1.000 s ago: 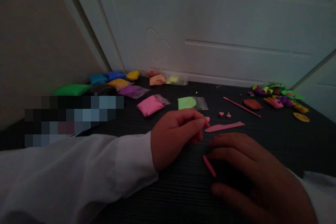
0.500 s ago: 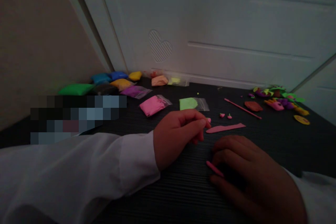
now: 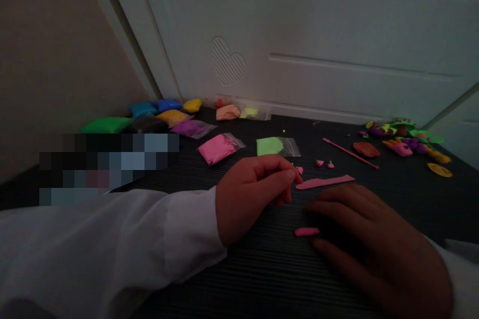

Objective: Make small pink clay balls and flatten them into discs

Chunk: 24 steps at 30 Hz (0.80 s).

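A short pink clay roll [image 3: 307,232] lies on the dark table. My right hand [image 3: 377,244] is just right of it, thumb and fingers apart, with nothing between them. My left hand [image 3: 258,184] hovers or rests farther left, its fingers curled and the thumb pressed on the index finger; whatever is inside, if anything, is hidden. Beyond its fingertips lies a pink plastic clay knife [image 3: 325,182]. Small pink clay pieces with green tops [image 3: 319,163] sit behind the knife, one partly covered by my left fingers.
Bags of pink clay [image 3: 218,148] and light green clay [image 3: 270,146] lie ahead, more coloured packs at the back left. A thin pink stick tool [image 3: 351,153], a reddish-brown clay lump [image 3: 366,149] and colourful clay shapes [image 3: 406,147] are at the right. A white panel [image 3: 299,25] stands behind the table.
My right hand has drawn off to the right and its fingers have parted from the pink roll, which has turned to lie nearly level. My left hand looks much the same.
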Each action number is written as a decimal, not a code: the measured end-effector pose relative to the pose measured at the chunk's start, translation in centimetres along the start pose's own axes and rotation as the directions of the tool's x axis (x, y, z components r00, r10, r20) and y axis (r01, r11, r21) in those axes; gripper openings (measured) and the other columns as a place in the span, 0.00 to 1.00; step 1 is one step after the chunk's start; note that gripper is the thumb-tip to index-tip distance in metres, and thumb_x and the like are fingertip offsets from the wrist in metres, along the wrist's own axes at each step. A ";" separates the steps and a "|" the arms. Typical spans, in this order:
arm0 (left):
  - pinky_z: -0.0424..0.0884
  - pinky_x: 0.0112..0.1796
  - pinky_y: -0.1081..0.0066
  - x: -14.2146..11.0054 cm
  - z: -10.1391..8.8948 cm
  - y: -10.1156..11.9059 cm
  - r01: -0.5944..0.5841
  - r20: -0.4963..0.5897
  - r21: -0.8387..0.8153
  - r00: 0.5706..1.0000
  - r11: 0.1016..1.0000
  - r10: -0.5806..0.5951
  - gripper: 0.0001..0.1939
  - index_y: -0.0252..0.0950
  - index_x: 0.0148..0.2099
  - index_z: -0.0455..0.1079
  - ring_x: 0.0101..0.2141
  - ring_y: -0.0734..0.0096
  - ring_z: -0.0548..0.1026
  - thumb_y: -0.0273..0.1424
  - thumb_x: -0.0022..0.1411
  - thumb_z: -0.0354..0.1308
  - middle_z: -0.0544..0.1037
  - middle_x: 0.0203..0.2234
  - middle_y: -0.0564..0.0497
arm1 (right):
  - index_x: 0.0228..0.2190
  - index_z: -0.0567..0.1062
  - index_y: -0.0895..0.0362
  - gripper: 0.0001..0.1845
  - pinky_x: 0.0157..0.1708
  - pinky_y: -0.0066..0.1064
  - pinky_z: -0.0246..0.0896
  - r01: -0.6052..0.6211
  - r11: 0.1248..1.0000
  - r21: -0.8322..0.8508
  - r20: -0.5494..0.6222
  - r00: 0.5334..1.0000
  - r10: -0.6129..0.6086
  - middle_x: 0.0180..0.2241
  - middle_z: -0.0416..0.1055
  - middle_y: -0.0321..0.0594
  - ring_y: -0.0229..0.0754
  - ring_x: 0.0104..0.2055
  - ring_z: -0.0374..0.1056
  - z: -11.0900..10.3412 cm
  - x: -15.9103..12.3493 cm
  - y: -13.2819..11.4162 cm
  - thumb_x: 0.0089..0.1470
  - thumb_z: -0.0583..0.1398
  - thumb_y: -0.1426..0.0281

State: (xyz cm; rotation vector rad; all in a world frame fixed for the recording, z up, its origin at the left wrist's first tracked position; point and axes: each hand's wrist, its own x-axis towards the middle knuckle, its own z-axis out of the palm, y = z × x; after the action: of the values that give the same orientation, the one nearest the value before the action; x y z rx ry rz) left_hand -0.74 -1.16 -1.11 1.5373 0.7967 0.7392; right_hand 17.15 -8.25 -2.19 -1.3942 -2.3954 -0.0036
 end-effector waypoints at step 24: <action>0.60 0.24 0.80 0.0 0.0 0.0 0.009 0.000 0.000 1.000 1.000 -0.009 0.08 0.36 0.32 0.67 0.22 0.81 0.64 0.31 0.57 0.48 0.67 0.19 0.57 | 0.50 0.60 0.50 0.32 0.46 0.48 0.46 0.167 0.982 -0.093 0.054 0.985 -0.162 0.52 0.56 0.43 0.51 0.52 0.51 0.5 -0.6 -0.2 0.44 0.52 0.50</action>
State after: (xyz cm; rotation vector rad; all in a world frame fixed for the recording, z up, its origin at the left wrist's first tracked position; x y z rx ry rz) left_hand -0.78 -1.17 -1.15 1.5329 0.8032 0.7326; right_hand 17.12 -8.79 -2.86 -1.2454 -2.5740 -0.1346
